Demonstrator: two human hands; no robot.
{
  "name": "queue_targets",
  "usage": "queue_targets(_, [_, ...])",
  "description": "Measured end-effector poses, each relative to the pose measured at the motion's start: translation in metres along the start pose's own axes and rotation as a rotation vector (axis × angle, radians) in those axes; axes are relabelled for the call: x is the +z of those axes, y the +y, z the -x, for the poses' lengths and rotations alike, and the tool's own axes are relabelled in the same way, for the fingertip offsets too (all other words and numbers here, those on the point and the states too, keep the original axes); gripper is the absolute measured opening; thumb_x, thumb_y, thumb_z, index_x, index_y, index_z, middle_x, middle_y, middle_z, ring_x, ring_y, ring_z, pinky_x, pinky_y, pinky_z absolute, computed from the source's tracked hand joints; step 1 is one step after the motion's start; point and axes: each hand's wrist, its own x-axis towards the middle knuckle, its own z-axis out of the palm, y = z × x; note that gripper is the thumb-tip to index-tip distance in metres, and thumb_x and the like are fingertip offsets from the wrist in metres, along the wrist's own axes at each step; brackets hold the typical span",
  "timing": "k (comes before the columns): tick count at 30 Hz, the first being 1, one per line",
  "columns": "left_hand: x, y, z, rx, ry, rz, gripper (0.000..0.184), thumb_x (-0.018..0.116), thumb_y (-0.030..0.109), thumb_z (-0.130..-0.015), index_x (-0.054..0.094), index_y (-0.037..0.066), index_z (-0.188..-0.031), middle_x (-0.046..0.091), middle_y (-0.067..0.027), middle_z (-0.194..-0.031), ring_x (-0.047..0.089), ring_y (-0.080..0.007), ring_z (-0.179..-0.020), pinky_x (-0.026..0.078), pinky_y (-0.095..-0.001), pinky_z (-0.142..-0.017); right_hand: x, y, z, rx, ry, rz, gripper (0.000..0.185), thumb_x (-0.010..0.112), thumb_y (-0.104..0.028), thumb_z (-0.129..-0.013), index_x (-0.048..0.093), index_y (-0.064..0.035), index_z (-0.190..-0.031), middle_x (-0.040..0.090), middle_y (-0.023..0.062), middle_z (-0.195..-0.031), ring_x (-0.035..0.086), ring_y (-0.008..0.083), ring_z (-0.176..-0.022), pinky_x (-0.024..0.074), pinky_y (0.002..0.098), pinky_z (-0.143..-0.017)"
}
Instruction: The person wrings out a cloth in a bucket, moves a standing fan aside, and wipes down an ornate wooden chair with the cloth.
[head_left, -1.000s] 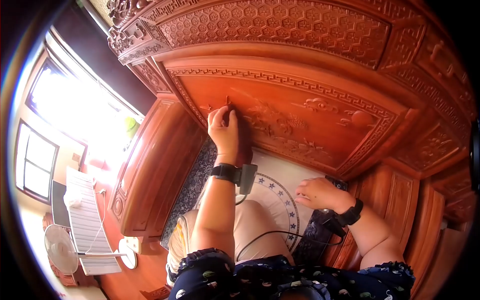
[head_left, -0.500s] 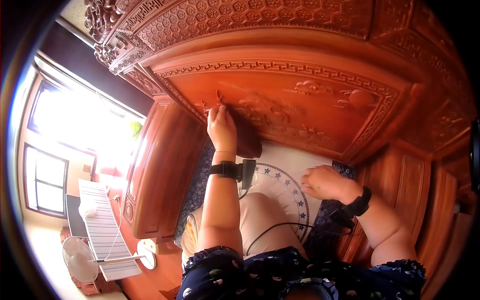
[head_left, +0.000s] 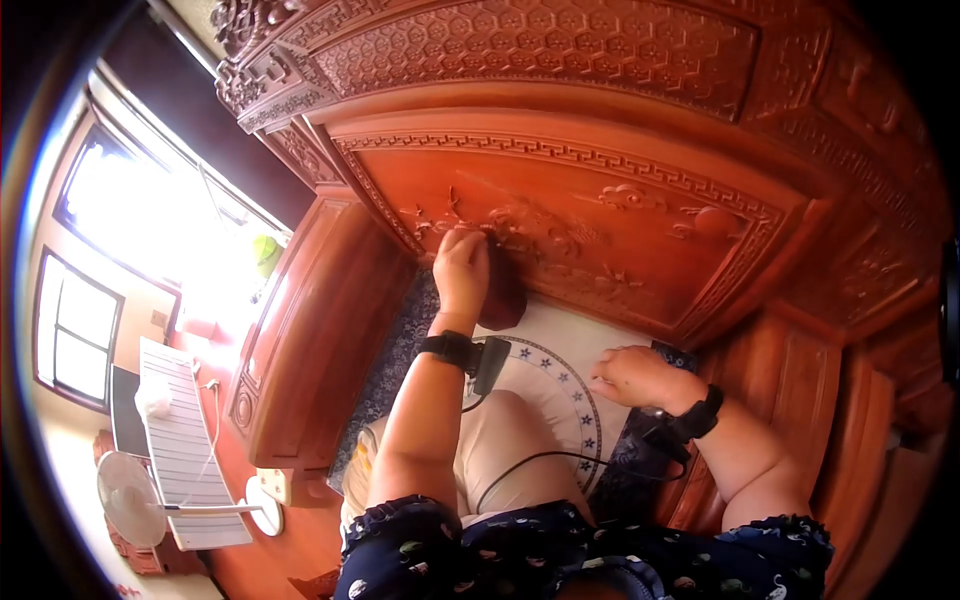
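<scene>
My left hand (head_left: 462, 268) reaches out to the carved wooden panel (head_left: 660, 275), its fingers pinched together against the lower left relief. A dark red cloth (head_left: 505, 290) hangs from that hand down the front of the panel; its upper part is hidden behind the fingers. My right hand (head_left: 645, 376) hovers over the pale seat mat (head_left: 560, 400) with its blue star ring. Its fingers are loosely bent and slightly apart, and nothing shows in them. Each wrist wears a black strap with a small device, such as the left one (head_left: 455, 350).
Wooden armrests flank me, a broad left one (head_left: 330, 330) and a right one (head_left: 790, 390). A black cable (head_left: 540, 456) crosses my lap. Farther left stand a white fan (head_left: 132, 500), a slatted white board (head_left: 190, 450) and bright windows (head_left: 80, 345).
My left hand has shifted slightly down and right along the panel with the cloth. The right hand has barely moved. The whole view has tilted a little.
</scene>
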Motion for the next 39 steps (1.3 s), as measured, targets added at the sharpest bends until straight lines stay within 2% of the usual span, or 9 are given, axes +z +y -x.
queue_targets(8, [-0.045,0.043,0.062,-0.935,-0.173,0.825,0.020,0.065,0.010,-0.081,0.059,-0.003,-0.095,0.064,-0.0052,-0.081,0.059,-0.0103,-0.072,0.047,-0.0225,-0.065,-0.003,-0.003,-0.011,0.004,0.416,-0.403,0.017,0.058,-0.016,-0.086,0.063,-0.0068,-0.100,0.061,0.0087,-0.090,0.063,0.0211,-0.081,0.0489,0.0281,-0.072])
queue_targets(14, [-0.091,0.072,0.068,-0.823,-0.338,1.159,0.020,0.059,0.006,-0.086,0.056,-0.002,-0.104,0.062,-0.0047,-0.090,0.058,-0.0085,-0.078,0.047,-0.0207,-0.072,0.010,-0.063,-0.037,0.066,0.383,-0.833,0.030,0.059,-0.018,-0.087,0.055,-0.0027,-0.113,0.057,0.0066,-0.109,0.056,0.0136,-0.096,0.0452,0.0294,-0.085])
queue_targets(18, [-0.102,0.064,0.074,-0.467,-0.263,0.757,0.022,0.059,0.004,-0.078,0.058,0.002,-0.101,0.061,-0.0081,-0.088,0.058,-0.0155,-0.081,0.047,-0.0275,-0.072,0.011,-0.084,-0.061,0.112,0.309,-0.855,0.038,0.059,-0.019,-0.087,0.049,-0.0040,-0.121,0.052,0.0071,-0.116,0.051,0.0153,-0.106,0.0421,0.0318,-0.090])
queue_targets(21, [-0.128,0.063,0.074,-0.585,-0.325,0.840,0.023,0.057,0.001,-0.078,0.058,0.002,-0.101,0.059,-0.0059,-0.088,0.055,-0.0136,-0.080,0.046,-0.0263,-0.073,0.014,-0.111,-0.067,-0.051,0.517,-1.007,0.045,0.060,-0.020,-0.087,0.043,-0.0048,-0.125,0.047,0.0072,-0.123,0.046,0.0181,-0.113,0.0385,0.0339,-0.095])
queue_targets(26, [-0.153,0.056,0.087,-0.468,-0.405,0.865,0.019,0.053,-0.003,-0.076,0.058,0.002,-0.093,0.057,-0.0043,-0.084,0.053,-0.0109,-0.077,0.044,-0.0241,-0.071,0.047,-0.130,-0.061,0.110,0.441,-1.148,0.037,0.064,-0.020,-0.083,0.052,-0.0024,-0.113,0.053,0.0039,-0.107,0.049,0.0146,-0.101,0.0385,0.0275,-0.089])
queue_targets(27, [-0.162,0.055,0.086,-0.477,-0.455,0.836,0.015,0.051,-0.005,-0.075,0.057,0.000,-0.088,0.053,-0.0101,-0.090,0.059,-0.0192,-0.079,0.049,-0.0288,-0.071,0.049,-0.130,-0.059,0.144,0.383,-1.089,0.032,0.065,-0.018,-0.082,0.055,-0.0017,-0.108,0.053,0.0032,-0.104,0.049,0.0135,-0.097,0.0386,0.0261,-0.086])
queue_targets(31, [-0.170,0.042,0.098,-0.420,-0.405,0.924,0.020,0.051,-0.005,-0.075,0.050,0.002,-0.093,0.052,-0.0053,-0.072,0.055,-0.0135,-0.067,0.047,-0.0260,-0.060,0.044,-0.145,-0.055,-0.052,0.546,-0.907,0.021,0.065,-0.015,-0.082,0.058,-0.0008,-0.096,0.056,0.0012,-0.092,0.051,0.0098,-0.085,0.0414,0.0241,-0.077])
queue_targets(33, [-0.171,0.037,0.106,-0.461,-0.422,0.880,0.020,0.052,-0.004,-0.076,0.049,0.002,-0.095,0.052,-0.0054,-0.072,0.054,-0.0128,-0.065,0.046,-0.0254,-0.057,0.026,-0.167,-0.047,0.224,0.393,-1.374,0.016,0.063,-0.013,-0.083,0.058,-0.0005,-0.093,0.059,0.0004,-0.083,0.053,0.0088,-0.077,0.0444,0.0230,-0.071])
queue_targets(39, [-0.178,0.053,0.104,-0.493,-0.629,0.688,0.017,0.057,0.015,-0.084,0.059,-0.002,-0.087,0.058,-0.0089,-0.061,0.052,-0.0129,-0.049,0.042,-0.0264,-0.048,0.032,-0.155,-0.058,0.199,0.695,-0.799,0.017,0.063,-0.010,-0.083,0.060,-0.0024,-0.098,0.061,0.0035,-0.087,0.056,0.0117,-0.078,0.0464,0.0247,-0.073])
